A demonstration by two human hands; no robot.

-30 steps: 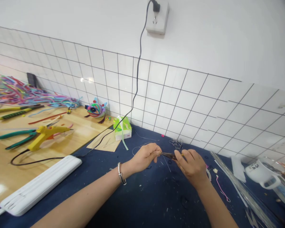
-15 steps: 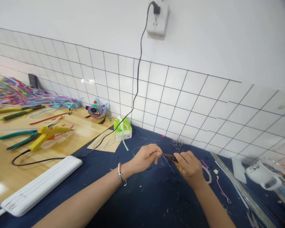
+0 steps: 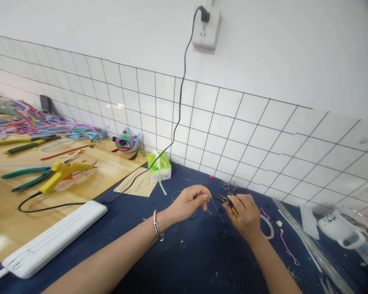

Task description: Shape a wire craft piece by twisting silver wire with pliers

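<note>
Over the dark blue cloth [image 3: 184, 261], my left hand [image 3: 191, 202] pinches a thin metal wire [image 3: 217, 210] between thumb and fingers. One end of the wire slants down to the right from the fingertips. My right hand [image 3: 244, 214] is wrapped round needle-nose pliers [image 3: 223, 199] with yellow on the handles. The pliers' jaws point left at the wire, a small gap away from my left fingertips, and look slightly parted. A tangle of thin wire [image 3: 230, 188] lies behind the pliers near the wall.
A white power strip [image 3: 57, 237], yellow glue gun [image 3: 59, 175] and green-handled pliers [image 3: 30, 177] lie left. A green tissue pack [image 3: 159, 167] stands behind my left hand. At right are a tape roll [image 3: 266, 227], a bundle of straight wires [image 3: 313, 241] and a white mug [image 3: 340, 226].
The pliers have come off the wire at my left fingertips and moved slightly right, their jaws now parted. My left hand stays nearly in place, still pinching the wire.
</note>
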